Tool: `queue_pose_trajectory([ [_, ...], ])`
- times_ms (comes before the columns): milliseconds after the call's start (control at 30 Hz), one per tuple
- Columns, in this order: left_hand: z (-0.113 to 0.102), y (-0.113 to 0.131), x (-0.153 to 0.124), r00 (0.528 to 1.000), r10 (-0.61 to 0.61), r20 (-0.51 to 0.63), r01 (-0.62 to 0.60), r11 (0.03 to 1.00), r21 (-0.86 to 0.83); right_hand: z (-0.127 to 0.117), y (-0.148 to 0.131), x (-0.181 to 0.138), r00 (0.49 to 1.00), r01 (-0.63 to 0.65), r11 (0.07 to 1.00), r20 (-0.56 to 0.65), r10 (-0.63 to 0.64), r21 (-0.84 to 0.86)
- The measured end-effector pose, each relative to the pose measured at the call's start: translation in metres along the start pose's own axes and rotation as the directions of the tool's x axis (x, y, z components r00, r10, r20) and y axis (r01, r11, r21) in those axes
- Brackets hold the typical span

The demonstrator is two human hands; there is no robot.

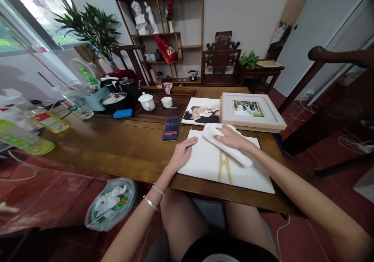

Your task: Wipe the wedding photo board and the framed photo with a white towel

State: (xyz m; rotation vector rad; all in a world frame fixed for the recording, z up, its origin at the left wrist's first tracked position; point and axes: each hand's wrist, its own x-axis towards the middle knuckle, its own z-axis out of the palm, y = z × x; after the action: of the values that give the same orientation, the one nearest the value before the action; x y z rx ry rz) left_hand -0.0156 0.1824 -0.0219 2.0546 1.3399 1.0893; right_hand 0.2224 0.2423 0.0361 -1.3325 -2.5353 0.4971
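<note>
A white rectangular panel point(201, 163), likely the back of a picture board, lies flat at the table's front edge. On it is a tan A-shaped piece point(224, 170), like a fold-out stand, its top covered by a folded white cloth point(238, 156). My right hand point(230, 137) presses the cloth onto the panel, fingers bent over it. At the panel's left edge my left hand point(182, 153) lies with its fingers stretched out, holding nothing. Just behind the panel are a photo print point(201, 115) and a pale wooden picture frame point(273, 117) with a small photo inside.
A phone point(170, 128) lies left of the panel on the wooden table point(125, 149). Farther back stand a white lidded cup point(146, 102), a small white bowl point(166, 102) and a blue sponge point(123, 114). Bottles point(48, 121) crowd the left; a lined trash bin point(112, 203) is below.
</note>
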Motion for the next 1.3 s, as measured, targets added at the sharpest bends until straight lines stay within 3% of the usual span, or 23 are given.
queue_pose_trajectory([
  [100,0.0,0.0,0.0,1.0,-0.002,-0.008,0.002,1.0,-0.001,-0.004,0.028,-0.038,0.996,-0.055,0.998,-0.066,0.053,-0.021],
  [200,0.001,0.0,-0.001,1.0,0.0,-0.006,0.0,1.0,0.0,-0.001,0.035,-0.075,0.989,-0.081,0.996,-0.127,0.076,-0.034],
  [333,0.001,0.0,-0.001,1.0,0.005,-0.013,-0.005,1.0,-0.011,0.006,0.0,-0.128,0.99,-0.019,1.0,-0.137,0.015,-0.023],
  [467,0.001,0.0,-0.001,1.0,0.003,-0.005,-0.003,1.0,-0.02,-0.001,-0.045,-0.17,0.997,0.067,0.998,0.044,-0.067,0.012],
  [600,0.001,0.0,-0.001,1.0,0.005,0.002,-0.005,1.0,-0.013,-0.015,-0.035,-0.165,0.989,0.047,0.998,0.135,-0.053,0.046],
  [767,0.0,0.002,-0.001,1.0,-0.005,-0.006,0.005,1.0,-0.017,-0.021,0.025,-0.111,0.998,0.035,0.999,0.057,-0.033,-0.026],
  [900,-0.001,0.003,-0.002,1.0,-0.001,-0.008,0.001,1.0,-0.021,-0.019,0.045,-0.088,1.0,0.012,0.99,0.008,-0.011,-0.141],
  [1033,0.0,0.002,-0.002,1.0,-0.005,0.001,0.005,1.0,-0.017,-0.016,0.025,-0.109,0.997,0.062,0.983,0.064,-0.052,-0.172],
  [1200,0.0,0.003,-0.001,1.0,-0.008,0.001,0.008,0.999,-0.031,-0.023,-0.024,-0.17,0.96,0.115,0.992,0.263,-0.098,-0.049],
  [1300,0.0,0.004,-0.001,1.0,-0.014,0.005,0.015,1.0,-0.025,-0.035,-0.036,-0.191,0.928,0.086,0.995,0.361,-0.096,0.043],
])
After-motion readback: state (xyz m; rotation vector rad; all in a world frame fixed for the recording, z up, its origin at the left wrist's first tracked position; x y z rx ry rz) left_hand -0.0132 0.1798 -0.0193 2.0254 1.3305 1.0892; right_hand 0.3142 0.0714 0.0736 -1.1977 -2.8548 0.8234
